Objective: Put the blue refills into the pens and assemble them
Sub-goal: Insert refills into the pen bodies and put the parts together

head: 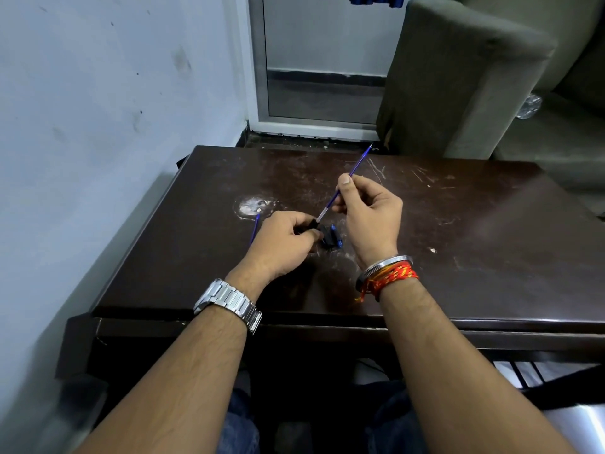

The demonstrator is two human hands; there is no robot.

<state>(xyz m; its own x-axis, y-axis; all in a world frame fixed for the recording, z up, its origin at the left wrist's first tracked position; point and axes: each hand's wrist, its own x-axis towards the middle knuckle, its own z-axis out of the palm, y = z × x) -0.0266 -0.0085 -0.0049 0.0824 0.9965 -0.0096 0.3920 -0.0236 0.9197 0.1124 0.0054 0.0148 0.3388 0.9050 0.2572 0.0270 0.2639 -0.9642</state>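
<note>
Step in hand: refill insertion, first pen.

- Your right hand [370, 217]: fingers pinched on blue refill [360, 162], held above desk [458, 224]; free end slants toward 1 o'clock.
- Your left hand [284, 244]: fingers curled round dark pen barrel [307, 228]. Refill's lower end meets barrel mouth; insertion depth not visible.
- Spare refill [255, 229]: flat on desk, 9 o'clock of left hand.
- Loose pen parts [332, 239]: on desk between hands, type unclear.

Next move, judged: keep refill in line with barrel, push toward 7 o'clock until seated. Avoid side load, since thin refill likely bends. Then fit remaining parts.

No readable text, labels or numbers anywhere.
</note>
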